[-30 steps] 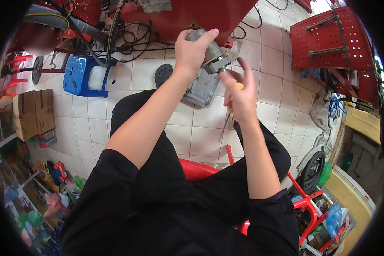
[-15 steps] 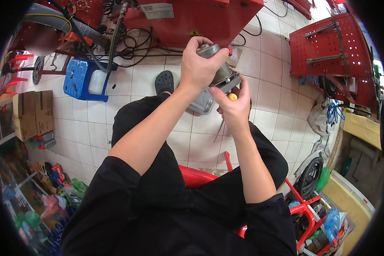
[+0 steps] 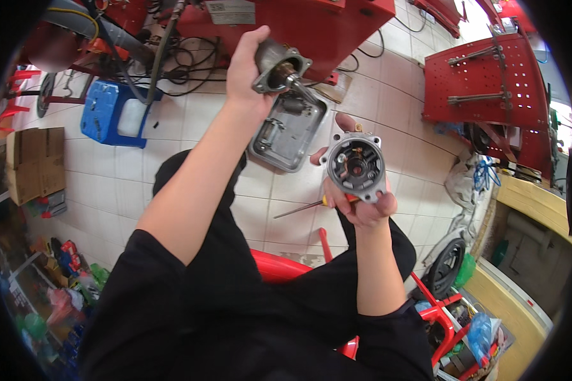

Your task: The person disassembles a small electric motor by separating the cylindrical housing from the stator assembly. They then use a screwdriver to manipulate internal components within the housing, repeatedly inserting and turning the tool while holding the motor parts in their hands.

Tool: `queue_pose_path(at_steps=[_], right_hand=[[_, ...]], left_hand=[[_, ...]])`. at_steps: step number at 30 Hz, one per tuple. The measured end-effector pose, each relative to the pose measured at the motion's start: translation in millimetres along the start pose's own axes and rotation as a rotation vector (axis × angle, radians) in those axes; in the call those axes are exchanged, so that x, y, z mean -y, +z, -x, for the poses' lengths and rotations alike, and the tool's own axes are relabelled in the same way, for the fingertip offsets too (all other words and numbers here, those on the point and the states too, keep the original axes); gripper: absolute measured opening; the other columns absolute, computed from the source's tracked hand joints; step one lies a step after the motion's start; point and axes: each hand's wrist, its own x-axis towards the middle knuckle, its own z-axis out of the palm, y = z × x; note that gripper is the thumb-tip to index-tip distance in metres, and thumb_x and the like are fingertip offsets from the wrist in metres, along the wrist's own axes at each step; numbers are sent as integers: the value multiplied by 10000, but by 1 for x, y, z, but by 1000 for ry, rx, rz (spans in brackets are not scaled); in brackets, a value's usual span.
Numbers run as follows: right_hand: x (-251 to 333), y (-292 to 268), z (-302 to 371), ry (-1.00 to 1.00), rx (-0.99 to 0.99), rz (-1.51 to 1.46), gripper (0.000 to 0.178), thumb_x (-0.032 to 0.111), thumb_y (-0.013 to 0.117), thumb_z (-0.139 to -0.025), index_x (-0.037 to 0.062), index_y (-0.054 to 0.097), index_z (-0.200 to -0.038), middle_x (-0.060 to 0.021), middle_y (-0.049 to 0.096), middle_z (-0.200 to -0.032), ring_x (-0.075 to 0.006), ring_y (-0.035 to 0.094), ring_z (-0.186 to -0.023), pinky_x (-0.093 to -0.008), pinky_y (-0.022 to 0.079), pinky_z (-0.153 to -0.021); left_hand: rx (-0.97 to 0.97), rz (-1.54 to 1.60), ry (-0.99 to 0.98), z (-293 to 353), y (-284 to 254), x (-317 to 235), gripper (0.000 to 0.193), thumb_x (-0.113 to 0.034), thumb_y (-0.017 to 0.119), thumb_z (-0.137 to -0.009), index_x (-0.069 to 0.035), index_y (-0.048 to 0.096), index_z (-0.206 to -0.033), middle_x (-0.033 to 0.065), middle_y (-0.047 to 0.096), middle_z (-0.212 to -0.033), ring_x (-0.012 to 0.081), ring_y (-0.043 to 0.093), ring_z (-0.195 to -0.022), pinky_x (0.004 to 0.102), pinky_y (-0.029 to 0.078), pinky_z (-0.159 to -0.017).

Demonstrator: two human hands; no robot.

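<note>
Your left hand [image 3: 248, 66] is raised and clenched around a grey metal end cover [image 3: 278, 65] with a square flange; a short shaft [image 3: 302, 87] projects from its open centre, pointing down and to your right. Your right hand [image 3: 361, 197] sits lower and grips 2 things at once: a round metal motor housing [image 3: 354, 166], held with its open face toward you, and a screwdriver [image 3: 311, 205] with a yellow-orange handle pinned under the fingers, its blade pointing left.

Status, judged from how the parts lie: the 2 assemblies are fully apart, with clear air between cover and housing. Separation is therefore complete. The interior of the housing is exposed, showing a dark bore and lugs around its rim; no fasteners show in those lugs, though the detail is too small for certainty. What is left appears to be inspection or service of the internals, then reassembly; none of that is begun.

Below the hands, a grey rectangular metal tray [image 3: 288, 132] lies on the tiled floor [image 3: 190, 127]; small parts seem to lie in it, but you cannot tell which. You are seated on a red stool [image 3: 278, 265]. A blue plastic stool [image 3: 115, 114] stands to your left, near red machine frames [image 3: 324, 25] and loose black cables [image 3: 190, 60]. A red perforated panel [image 3: 489, 82] stands at right.
</note>
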Motion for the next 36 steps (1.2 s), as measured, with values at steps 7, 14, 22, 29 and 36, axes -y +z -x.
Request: queue_pose_path(at_steps=[7, 14, 22, 29, 36], right_hand=[[12, -7, 0, -110, 427, -491, 1364, 607, 844, -478, -34, 108, -1430, -313, 484, -1178, -192, 558, -630, -229, 521, -513], [17, -3, 7, -166, 387, -615, 1366, 582, 862, -457, -64, 138, -1418, -295, 357, -1308, -287, 582, -842, -250, 567, -534], [16, -5, 1, -215, 525, -694, 1343, 572, 867, -460, -98, 182, -1400, -274, 244, -1415, -332, 610, -975, -243, 590, -548], [19, -1, 7, -187, 448, -616, 1286, 544, 833, -511, -128, 173, -1387, -307, 270, -1360, -298, 611, -904, -219, 556, -523], [24, 1, 13, -155, 366, -493, 1257, 518, 795, -542, -146, 139, -1383, -356, 339, -1268, -251, 619, -803, -205, 523, -495]], left_hand=[[-55, 81, -242, 2, -2, 13, 238, -433, 619, -768, -196, 604, -746, -22, 623, -734, 146, 553, -669, 310, 370, -534], [-27, 25, -259, 3, 2, 23, 224, -413, 611, -782, -198, 598, -719, -19, 621, -727, 142, 553, -652, 315, 383, -522], [-60, 4, -252, 4, 7, 24, 253, -430, 607, -781, -180, 599, -743, -19, 624, -704, 138, 568, -634, 302, 393, -490], [0, -2, -257, -1, -4, 25, 313, -462, 607, -761, -155, 609, -821, -11, 637, -731, 135, 591, -662, 287, 406, -490], [-17, -4, -260, -1, -3, 25, 309, -460, 606, -763, -154, 608, -814, -11, 639, -727, 135, 594, -663, 293, 408, -496]])
